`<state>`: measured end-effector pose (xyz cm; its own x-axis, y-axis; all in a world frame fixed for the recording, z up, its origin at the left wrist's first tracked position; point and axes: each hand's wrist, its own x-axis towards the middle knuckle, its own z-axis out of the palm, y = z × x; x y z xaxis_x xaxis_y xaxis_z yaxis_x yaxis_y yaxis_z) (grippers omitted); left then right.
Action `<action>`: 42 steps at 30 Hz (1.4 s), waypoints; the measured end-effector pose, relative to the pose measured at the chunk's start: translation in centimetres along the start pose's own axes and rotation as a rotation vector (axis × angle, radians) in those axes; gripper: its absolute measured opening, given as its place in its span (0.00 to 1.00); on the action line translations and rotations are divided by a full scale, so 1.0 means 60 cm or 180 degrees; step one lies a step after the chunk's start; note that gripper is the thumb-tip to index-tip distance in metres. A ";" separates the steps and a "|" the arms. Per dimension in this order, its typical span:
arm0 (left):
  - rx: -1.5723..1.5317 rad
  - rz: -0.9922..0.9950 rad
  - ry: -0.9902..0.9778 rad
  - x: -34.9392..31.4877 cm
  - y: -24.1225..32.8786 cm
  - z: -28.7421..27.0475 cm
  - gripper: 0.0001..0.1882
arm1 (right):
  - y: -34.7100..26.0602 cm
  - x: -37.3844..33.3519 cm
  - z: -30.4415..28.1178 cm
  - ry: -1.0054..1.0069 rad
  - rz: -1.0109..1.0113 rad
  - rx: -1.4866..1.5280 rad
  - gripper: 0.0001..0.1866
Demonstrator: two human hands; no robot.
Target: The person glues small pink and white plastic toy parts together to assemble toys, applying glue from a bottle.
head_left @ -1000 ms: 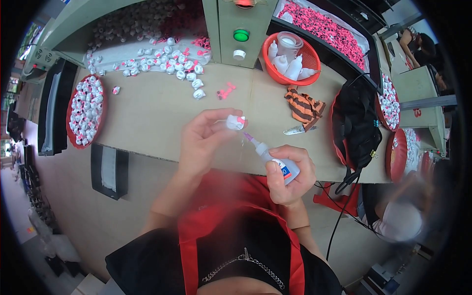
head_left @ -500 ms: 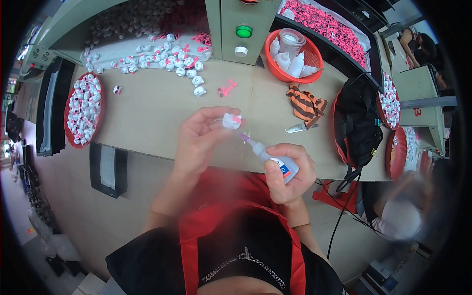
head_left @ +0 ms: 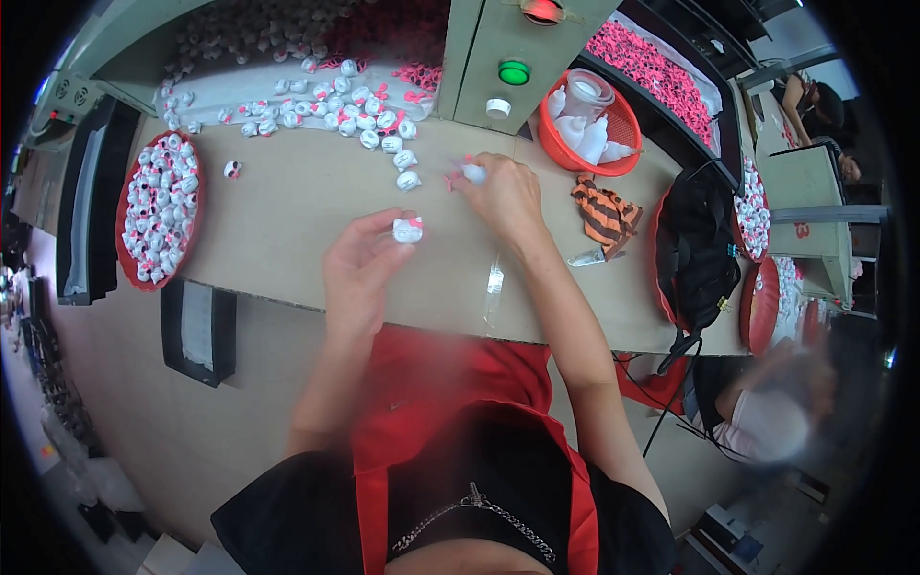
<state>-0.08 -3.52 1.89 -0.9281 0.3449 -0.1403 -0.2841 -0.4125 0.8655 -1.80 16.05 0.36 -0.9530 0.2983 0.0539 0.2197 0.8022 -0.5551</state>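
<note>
My left hand (head_left: pixel 359 264) pinches a small white cat-shaped head (head_left: pixel 407 230) with a pink bow, held up over the near part of the table. Farther off, my right hand (head_left: pixel 510 196) reaches to some small pink bow pieces (head_left: pixel 452 180) on the tabletop. The white squeeze glue bottle (head_left: pixel 473 173) is gripped in that hand; only its pale end shows beside the fingers, the rest is hidden by the hand. Whether the fingertips also touch a pink piece I cannot tell. Several similar white heads (head_left: pixel 407 180) lie in a trail toward the back.
A red basket (head_left: pixel 125 216) of finished-looking heads stands at the left. At the back right, an orange basket (head_left: pixel 613 165) holds squeeze bottles, near a striped cloth (head_left: pixel 606 216) and a blade (head_left: pixel 586 258). A black bag (head_left: pixel 695 249) lies farther right. A green machine post (head_left: pixel 489 57) rises behind.
My right hand has moved forward from near the held head to the pink pieces, the glue bottle still in it. My left hand has drawn slightly left, turning the head.
</note>
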 end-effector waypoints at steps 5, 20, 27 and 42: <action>0.0129 -0.0090 -0.0046 0.000 -0.007 0.011 0.17 | 0.033 -0.039 -0.024 0.0197 0.0335 0.0812 0.08; 0.0392 0.0186 -0.0677 -0.025 -0.018 0.101 0.16 | -0.022 -0.168 -0.107 0.0196 0.0739 0.2852 0.06; 0.0391 0.0363 -0.0426 -0.030 -0.019 0.097 0.14 | -0.035 -0.166 -0.094 0.0387 0.0252 0.2736 0.07; 0.0384 0.0254 -0.0455 -0.030 -0.022 0.088 0.11 | -0.028 -0.147 -0.085 -0.0017 0.0005 0.2878 0.08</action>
<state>3.24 0.85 3.51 -0.9005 0.4349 -0.0068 -0.1723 -0.3423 0.9237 7.28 14.73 5.08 -0.9543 0.2947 0.0500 -0.0249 0.0885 -0.9958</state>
